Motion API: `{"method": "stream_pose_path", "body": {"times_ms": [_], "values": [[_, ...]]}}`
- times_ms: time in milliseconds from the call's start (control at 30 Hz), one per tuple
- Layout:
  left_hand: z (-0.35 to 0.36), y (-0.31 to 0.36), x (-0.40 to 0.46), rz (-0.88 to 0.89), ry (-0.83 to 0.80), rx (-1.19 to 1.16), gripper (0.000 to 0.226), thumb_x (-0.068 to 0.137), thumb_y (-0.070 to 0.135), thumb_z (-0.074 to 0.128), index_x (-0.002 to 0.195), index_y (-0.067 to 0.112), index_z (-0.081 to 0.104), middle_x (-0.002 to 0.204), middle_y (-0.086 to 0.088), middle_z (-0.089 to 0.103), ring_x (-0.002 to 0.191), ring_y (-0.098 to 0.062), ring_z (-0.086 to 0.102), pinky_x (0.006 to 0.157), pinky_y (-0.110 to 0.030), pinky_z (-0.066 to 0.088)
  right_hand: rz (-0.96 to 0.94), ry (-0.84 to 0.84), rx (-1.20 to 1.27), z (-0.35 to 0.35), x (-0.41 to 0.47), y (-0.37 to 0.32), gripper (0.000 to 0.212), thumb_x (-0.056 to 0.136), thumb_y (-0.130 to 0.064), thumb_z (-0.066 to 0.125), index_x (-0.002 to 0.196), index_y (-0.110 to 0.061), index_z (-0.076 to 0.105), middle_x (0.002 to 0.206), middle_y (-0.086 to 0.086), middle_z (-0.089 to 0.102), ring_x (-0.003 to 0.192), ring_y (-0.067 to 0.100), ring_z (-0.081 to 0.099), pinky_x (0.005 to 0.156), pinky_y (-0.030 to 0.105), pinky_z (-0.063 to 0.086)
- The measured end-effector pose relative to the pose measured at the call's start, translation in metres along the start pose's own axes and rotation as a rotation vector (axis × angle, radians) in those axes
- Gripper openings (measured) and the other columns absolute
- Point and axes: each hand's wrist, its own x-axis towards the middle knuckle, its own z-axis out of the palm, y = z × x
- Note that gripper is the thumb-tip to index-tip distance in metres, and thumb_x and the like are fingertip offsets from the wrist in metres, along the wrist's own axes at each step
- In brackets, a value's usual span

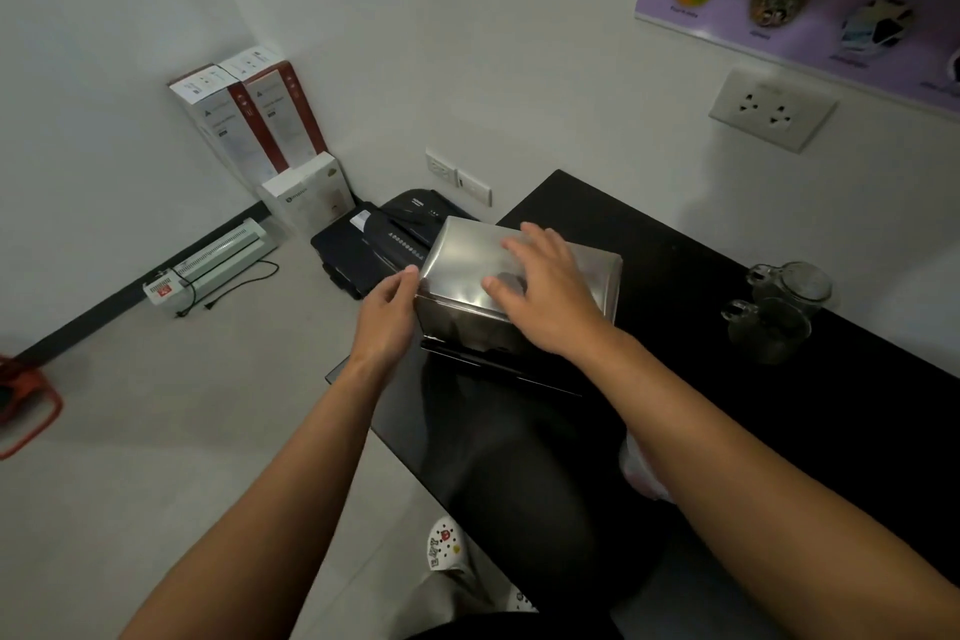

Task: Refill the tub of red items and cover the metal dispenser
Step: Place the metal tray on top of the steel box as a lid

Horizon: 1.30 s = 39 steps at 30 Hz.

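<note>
A shiny metal dispenser (467, 255) stands near the left end of the black counter (675, 244), with its metal cover on top. My right hand (545, 291) lies flat on the cover with fingers spread. My left hand (389, 312) touches the dispenser's left side, thumb at the upper corner. A pale plastic tub or bag with pinkish contents (641, 473) peeks out under my right forearm, mostly hidden.
Two glass jars (779, 307) stand on the counter to the right. A black shredder (395, 234) sits on the floor behind the counter's left end. Boxes (260, 120) lean in the corner, a white laminator (218, 260) lies by the wall, and a red stool (26, 400) is at far left.
</note>
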Motion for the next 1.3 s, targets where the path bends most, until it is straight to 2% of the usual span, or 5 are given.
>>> {"method": "stream_pose_path", "body": {"times_ms": [367, 833, 933, 1033, 1300], "values": [[-0.005, -0.010, 0.012, 0.053, -0.148, -0.029, 0.039, 0.111, 0.046, 0.047, 0.111, 0.027, 0.081, 0.082, 0.007, 0.076, 0.082, -0.013, 0.071, 0.078, -0.034, 0.058, 0.004, -0.035, -0.416, 0.038, 0.029, -0.025, 0.069, 0.103, -0.063, 0.027, 0.159, -0.024, 0.030, 0.171, 0.010, 0.024, 0.159, 0.039, 0.015, 0.126, 0.058, 0.010], [0.002, 0.020, 0.033, 0.099, -0.171, 0.166, 0.027, 0.111, 0.034, 0.047, 0.113, 0.029, 0.073, 0.115, -0.005, 0.077, 0.108, -0.024, 0.072, 0.090, -0.034, 0.055, -0.109, -0.158, -0.320, 0.005, 0.047, -0.023, 0.056, 0.098, -0.057, 0.048, 0.140, -0.020, 0.053, 0.144, 0.002, 0.055, 0.132, 0.031, 0.049, 0.109, 0.049, 0.037], [0.005, 0.028, 0.033, 0.264, -0.182, 0.289, 0.036, 0.112, 0.027, 0.045, 0.143, 0.023, 0.062, 0.136, 0.005, 0.064, 0.115, -0.006, 0.060, 0.092, -0.017, 0.044, -0.080, -0.165, -0.140, -0.015, 0.042, -0.008, 0.049, 0.099, -0.049, 0.055, 0.137, -0.019, 0.058, 0.136, -0.001, 0.062, 0.130, 0.026, 0.055, 0.106, 0.045, 0.044], [0.013, 0.037, 0.036, 0.545, -0.202, 0.555, 0.046, 0.112, 0.028, 0.045, 0.155, 0.013, 0.051, 0.153, 0.000, 0.055, 0.142, -0.011, 0.046, 0.118, -0.037, 0.039, -0.014, -0.092, -0.236, -0.023, 0.025, 0.013, 0.046, 0.099, -0.052, 0.050, 0.129, -0.020, 0.059, 0.121, -0.004, 0.061, 0.119, 0.026, 0.057, 0.101, 0.043, 0.045], [0.051, 0.044, 0.034, 0.854, -0.402, 1.130, 0.057, 0.112, 0.048, 0.028, 0.159, 0.023, 0.045, 0.170, -0.007, 0.040, 0.160, -0.036, 0.027, 0.128, -0.058, 0.014, 0.166, 0.023, -0.377, -0.008, -0.008, 0.038, 0.070, 0.102, -0.065, 0.026, 0.157, -0.023, 0.035, 0.169, 0.008, 0.031, 0.157, 0.038, 0.020, 0.125, 0.055, 0.014]]}}
